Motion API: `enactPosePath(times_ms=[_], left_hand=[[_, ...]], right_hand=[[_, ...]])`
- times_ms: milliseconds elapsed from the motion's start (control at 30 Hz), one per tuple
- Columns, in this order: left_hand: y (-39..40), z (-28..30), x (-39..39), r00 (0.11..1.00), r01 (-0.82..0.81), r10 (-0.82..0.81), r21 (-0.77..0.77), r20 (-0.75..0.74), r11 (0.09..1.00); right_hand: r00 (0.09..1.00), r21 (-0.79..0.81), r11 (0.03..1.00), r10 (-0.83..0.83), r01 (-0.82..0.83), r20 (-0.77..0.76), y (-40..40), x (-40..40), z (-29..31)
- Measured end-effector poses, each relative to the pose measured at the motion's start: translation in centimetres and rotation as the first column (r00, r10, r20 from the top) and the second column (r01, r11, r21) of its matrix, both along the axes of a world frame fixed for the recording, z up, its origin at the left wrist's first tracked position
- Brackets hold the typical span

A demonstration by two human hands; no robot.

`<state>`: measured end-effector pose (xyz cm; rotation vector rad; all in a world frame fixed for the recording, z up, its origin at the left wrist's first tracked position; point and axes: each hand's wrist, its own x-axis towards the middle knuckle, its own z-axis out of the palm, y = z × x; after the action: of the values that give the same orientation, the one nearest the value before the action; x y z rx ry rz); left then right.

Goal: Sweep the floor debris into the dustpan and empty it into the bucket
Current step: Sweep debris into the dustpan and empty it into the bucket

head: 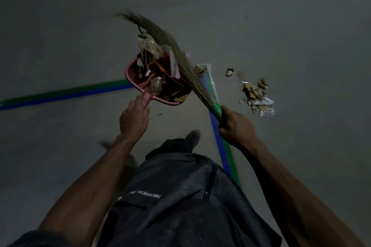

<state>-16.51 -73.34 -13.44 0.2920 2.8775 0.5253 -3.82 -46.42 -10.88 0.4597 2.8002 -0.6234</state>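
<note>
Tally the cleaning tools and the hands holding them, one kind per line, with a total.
Dustpan: 1, pink, loaded with debris, held by the left hand
Broom: 1, green-handled, gripped by the right hand
Hands: 2
Total: 4

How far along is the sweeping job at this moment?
Partly done. The pink dustpan, gripped by the left hand, is already piled with scraps. The right hand holds the broom against that load. Left: a debris patch still on the floor, and emptying; no bucket is in view.
</note>
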Motion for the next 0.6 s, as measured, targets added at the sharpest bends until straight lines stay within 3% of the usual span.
enactPosePath(times_ms=[333, 600], left_hand=[[-15.4, 2.7, 12.1, 0.955, -0.297, 0.297, 0.003, 0.0, 0.955], [-29.0, 2.3, 18.4, 0.836, -0.547, 0.548, 0.055, -0.018, 0.836]], right_hand=[[0.952, 0.004, 0.952, 0.307, -0.307, -0.003, -12.7, 3.4, 2.7], [0.875, 0.0, 0.875, 0.483, -0.484, 0.027, -26.9, 3.3, 2.7]])
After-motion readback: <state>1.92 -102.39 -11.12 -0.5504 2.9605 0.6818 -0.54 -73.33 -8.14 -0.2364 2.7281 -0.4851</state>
